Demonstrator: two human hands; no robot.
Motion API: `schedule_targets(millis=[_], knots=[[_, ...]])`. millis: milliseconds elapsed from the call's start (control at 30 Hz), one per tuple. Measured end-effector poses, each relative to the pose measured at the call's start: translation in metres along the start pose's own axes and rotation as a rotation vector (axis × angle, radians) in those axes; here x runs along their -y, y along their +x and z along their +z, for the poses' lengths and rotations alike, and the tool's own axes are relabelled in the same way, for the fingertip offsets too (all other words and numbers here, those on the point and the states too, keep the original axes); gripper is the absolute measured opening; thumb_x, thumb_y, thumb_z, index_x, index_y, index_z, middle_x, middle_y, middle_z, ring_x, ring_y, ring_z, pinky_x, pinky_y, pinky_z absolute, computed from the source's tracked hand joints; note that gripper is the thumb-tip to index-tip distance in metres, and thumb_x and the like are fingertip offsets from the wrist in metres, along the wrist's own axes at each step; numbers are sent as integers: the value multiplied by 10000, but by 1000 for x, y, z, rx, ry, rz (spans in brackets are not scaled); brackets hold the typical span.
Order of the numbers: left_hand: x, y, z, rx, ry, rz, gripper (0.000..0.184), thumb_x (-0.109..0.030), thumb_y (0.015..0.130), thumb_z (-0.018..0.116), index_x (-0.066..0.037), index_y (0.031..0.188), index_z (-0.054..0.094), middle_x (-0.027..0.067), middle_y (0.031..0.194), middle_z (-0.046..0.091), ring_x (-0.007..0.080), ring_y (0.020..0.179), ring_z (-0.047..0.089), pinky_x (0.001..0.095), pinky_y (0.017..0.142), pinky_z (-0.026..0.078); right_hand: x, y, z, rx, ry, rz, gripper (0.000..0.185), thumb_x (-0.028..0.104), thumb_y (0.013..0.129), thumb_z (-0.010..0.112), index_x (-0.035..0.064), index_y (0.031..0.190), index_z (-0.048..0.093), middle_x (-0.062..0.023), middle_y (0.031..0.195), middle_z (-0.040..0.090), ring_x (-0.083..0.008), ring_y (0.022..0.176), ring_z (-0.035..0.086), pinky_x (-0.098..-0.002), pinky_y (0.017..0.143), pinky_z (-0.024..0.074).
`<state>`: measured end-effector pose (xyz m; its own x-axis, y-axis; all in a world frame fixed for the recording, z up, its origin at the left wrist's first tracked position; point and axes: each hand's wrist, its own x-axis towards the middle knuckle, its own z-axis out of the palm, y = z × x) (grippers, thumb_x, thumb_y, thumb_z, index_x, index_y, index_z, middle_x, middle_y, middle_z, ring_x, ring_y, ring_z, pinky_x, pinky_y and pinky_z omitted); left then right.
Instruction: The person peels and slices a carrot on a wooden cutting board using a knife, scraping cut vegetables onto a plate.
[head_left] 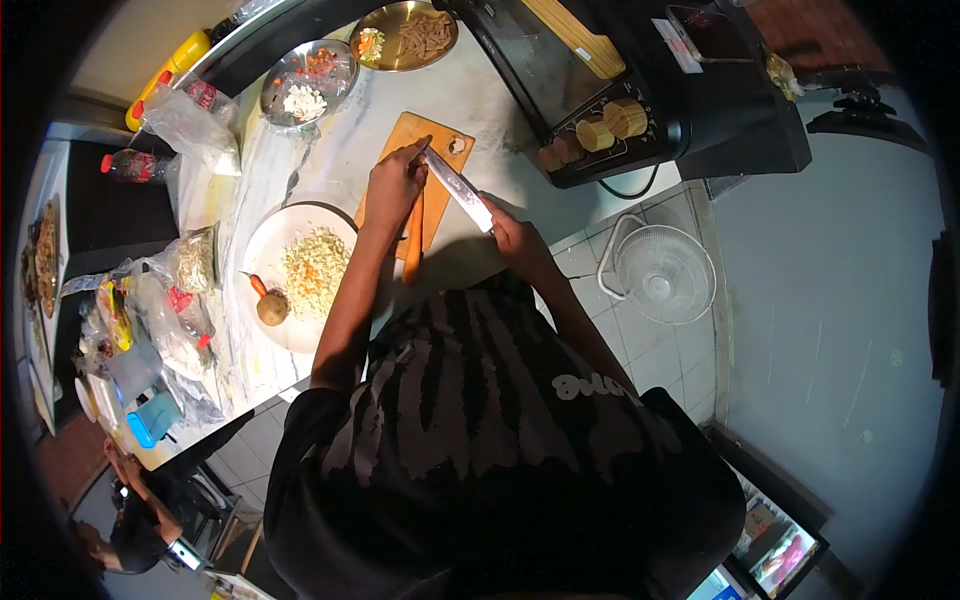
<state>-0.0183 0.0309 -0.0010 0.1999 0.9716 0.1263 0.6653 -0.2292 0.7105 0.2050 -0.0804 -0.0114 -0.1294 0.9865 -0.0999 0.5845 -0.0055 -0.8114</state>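
My right hand (514,240) is wrapped round the handle of a knife (460,191), whose blade points up and left over the wooden cutting board (438,215). My left hand (396,182) is closed near the blade's tip, with its fingertips on a small dark piece too small to name. Below that hand a long carrot (414,240) lies along the board. A small pale piece (457,145) rests at the board's far corner. Left of the board, a white plate (262,232) holds chopped pale and orange bits, a small carrot and a round brown vegetable.
Two metal plates (352,92) (451,50) with cut food stand at the back. A black oven (640,110) is at the right. Bags and bottles (140,166) line the left side. Another person (145,515) is at lower left; a fan (664,274) stands right.
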Motion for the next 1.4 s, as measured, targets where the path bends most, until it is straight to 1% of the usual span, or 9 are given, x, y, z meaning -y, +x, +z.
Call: schedule_targets(millis=[500,567,667,933,1033,1133,1200,1333,1400], knots=[[2,-21,-19,-141,-164,-156,284,-33,875,659,-78,1151,710,171,1029,714,294,907,717,351,793,555,30,4,2,84,108,-81,435,159,1018,409,102,1445,466,-242,1188,636,-369,1073,656,-376,893,502],[10,-37,-35,-241,-178,-181,275,-24,867,665,-76,1132,718,171,1031,715,288,917,718,350,799,554,70,15,-10,401,9,198,426,144,1027,405,88,1445,461,-223,1280,607,-353,1171,612,-359,959,469],[29,-69,-63,-422,-146,-219,263,-18,848,685,-66,1102,730,173,1028,719,267,917,722,338,798,552,75,21,18,318,136,-173,446,152,1017,454,143,1462,442,-245,1292,578,-432,1192,546,-424,975,467],[47,-150,-101,-791,-22,-545,257,-107,848,690,-14,1085,728,176,973,727,252,861,727,325,775,547,106,41,45,684,99,-256,407,140,1044,397,110,1446,460,-234,1285,594,-377,1196,571,-392,984,446],[36,-155,-94,-847,-3,-496,233,-91,875,667,-17,1088,726,148,885,710,239,773,689,324,737,536,108,37,41,715,100,-255,405,142,1042,408,97,1441,465,-236,1263,601,-375,1159,588,-385,963,451],[44,-159,-85,-899,-51,-548,250,-61,880,648,-44,1121,716,125,851,678,220,745,641,329,709,516,117,34,22,656,61,-342,419,152,1050,409,59,1458,444,-116,1153,663,-188,930,598,-291,882,458],[48,-158,-87,-916,32,-554,310,-12,867,635,-79,1162,703,77,799,632,171,739,587,305,699,492,124,30,2,634,110,-257,422,159,1045,431,71,1457,461,-43,860,611,-107,703,514,-245,700,444],[39,-150,-87,-962,187,-424,309,-34,855,645,-105,1150,707,76,860,615,207,835,582,333,724,497,89,30,-12,484,127,-182,414,191,1040,422,74,1432,480,-169,980,653,-194,841,615,-327,805,483],[34,-143,-87,-954,260,-339,303,-54,854,659,-113,1147,707,73,877,610,219,868,583,341,734,500,70,30,-15,344,265,-38,448,181,1041,436,150,1487,450,35,729,463,-29,601,397,-197,563,379]])
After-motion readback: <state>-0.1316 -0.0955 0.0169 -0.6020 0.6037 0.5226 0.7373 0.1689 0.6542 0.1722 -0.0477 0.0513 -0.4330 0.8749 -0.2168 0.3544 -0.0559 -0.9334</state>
